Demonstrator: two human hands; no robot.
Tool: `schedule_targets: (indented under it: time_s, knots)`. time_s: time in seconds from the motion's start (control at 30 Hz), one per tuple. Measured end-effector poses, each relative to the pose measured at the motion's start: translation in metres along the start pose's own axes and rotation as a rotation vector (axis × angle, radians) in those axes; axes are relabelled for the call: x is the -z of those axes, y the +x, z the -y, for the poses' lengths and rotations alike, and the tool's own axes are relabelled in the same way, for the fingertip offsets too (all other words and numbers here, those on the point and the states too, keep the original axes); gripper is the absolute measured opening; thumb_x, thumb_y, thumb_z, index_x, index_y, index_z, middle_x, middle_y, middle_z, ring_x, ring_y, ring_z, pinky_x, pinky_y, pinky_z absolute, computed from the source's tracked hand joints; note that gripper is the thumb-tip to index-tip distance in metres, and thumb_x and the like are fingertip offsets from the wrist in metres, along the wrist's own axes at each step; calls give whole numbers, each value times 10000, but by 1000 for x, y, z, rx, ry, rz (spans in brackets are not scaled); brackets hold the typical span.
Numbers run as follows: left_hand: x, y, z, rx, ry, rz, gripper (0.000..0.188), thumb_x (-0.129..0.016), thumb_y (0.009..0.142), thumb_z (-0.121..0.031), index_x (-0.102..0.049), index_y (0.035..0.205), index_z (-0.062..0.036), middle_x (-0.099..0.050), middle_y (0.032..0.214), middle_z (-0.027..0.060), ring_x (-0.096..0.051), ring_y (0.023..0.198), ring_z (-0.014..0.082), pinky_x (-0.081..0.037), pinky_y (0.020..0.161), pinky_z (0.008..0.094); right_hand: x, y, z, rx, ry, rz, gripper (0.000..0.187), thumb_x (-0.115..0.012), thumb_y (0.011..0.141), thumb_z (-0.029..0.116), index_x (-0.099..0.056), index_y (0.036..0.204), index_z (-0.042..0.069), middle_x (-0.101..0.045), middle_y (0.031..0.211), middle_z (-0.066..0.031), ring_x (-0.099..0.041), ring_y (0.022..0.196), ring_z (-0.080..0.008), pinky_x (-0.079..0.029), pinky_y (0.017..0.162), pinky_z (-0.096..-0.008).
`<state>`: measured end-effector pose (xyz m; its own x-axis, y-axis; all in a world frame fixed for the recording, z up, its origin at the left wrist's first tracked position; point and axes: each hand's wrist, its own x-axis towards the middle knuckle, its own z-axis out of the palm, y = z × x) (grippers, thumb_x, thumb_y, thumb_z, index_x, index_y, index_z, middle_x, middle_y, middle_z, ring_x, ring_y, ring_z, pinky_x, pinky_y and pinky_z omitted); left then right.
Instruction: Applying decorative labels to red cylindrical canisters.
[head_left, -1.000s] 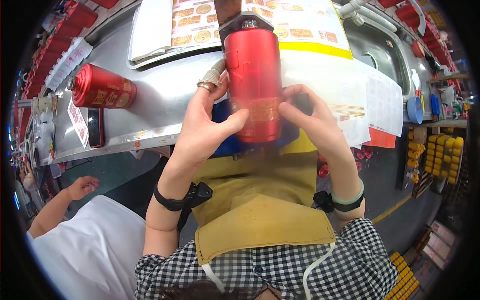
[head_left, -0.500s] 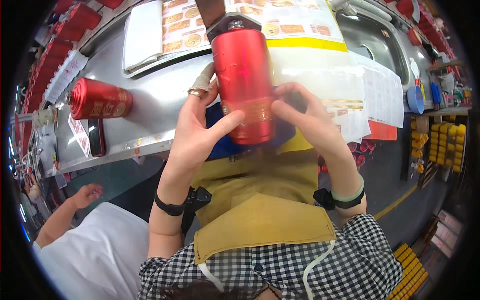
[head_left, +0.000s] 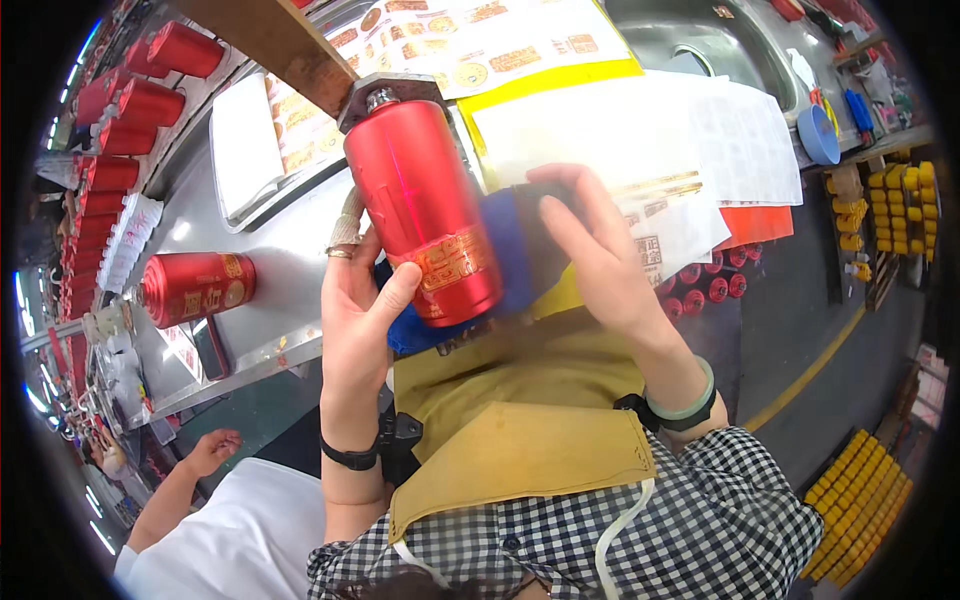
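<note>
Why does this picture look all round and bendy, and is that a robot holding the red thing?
No robot: those are a person's own hands. A wide fisheye camera on that person's head looks down, so straight edges bend. The left hand holds a red bottle, its thumb beside the gold-printed label. The right hand doesn't touch it; I can't tell whether it holds the dark piece beside it. On the metal table are another red bottle, a phone and printed sheets. The hand at lower left is someone else's.
</note>
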<state>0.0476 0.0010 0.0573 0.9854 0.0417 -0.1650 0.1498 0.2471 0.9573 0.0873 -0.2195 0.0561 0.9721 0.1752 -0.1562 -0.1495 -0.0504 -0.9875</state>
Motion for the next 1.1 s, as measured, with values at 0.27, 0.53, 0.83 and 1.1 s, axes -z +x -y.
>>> schedule_targets:
  time_s: [0.27,0.53,0.83,1.1]
  knots:
    - [-13,-3,-2,36,-12,6,738,-628,958,-76,-209,1563,-26,-405,1522,174,-439,1376,263,-361,1128,404,-14,8,-16,-85,-147,82,619,-770,843,457,-548,1182,-10,-647,917,-135,-598,782,-165,-497,714,-323]
    - [-8,-1,0,7,-8,-6,796,-661,923,-31,-193,1567,-32,-413,1511,180,-432,1372,240,-375,1114,384,-23,1,14,145,0,-117,336,-612,978,221,-525,1189,-26,-620,998,-157,-599,864,-187,-484,789,-323]
    - [5,-14,22,-561,652,-166,802,-745,838,-307,-358,1496,-61,-322,1572,205,-366,1395,306,-337,1115,445,-13,0,6,207,-429,-132,181,-602,938,41,-582,1107,-21,-656,987,-153,-637,915,-251,-486,823,-337]
    - [2,-46,43,-773,1402,-292,575,-805,742,-512,-723,1205,-181,-459,1477,230,-323,1375,445,-341,1098,505,-24,-5,8,292,-538,-118,183,-614,937,48,-596,1102,-30,-677,931,-170,-668,850,-254,-510,780,-339]
